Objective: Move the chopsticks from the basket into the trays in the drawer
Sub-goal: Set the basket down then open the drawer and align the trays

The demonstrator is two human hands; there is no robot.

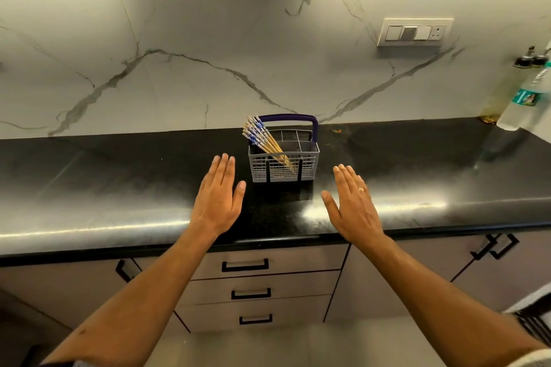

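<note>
Both of your hands are out flat over the black countertop (119,182), palms down, holding nothing — your left hand (219,197) sits left of centre in the frame and your right hand (353,202) right of centre, fingers straight and close together, thumbs angled inward. That reads as a ready pose with no step of the task begun.

Between and just above your fingertips in the frame stands the grey basket (283,165) with its dark blue handle (287,118) arched over the top. Its chopsticks (264,140) are bundled in the left compartment, leaning toward the upper left so their patterned ends stick well clear of the rim — likely stood that way so you can take them from above. They lie nearer your left fingers (223,162) than your right, yet touch neither.

Below the counter edge, at lower centre, three drawers are closed, the top drawer (283,259) among them; no trays show, so I judge you must open one before any chopstick can go in.
</note>
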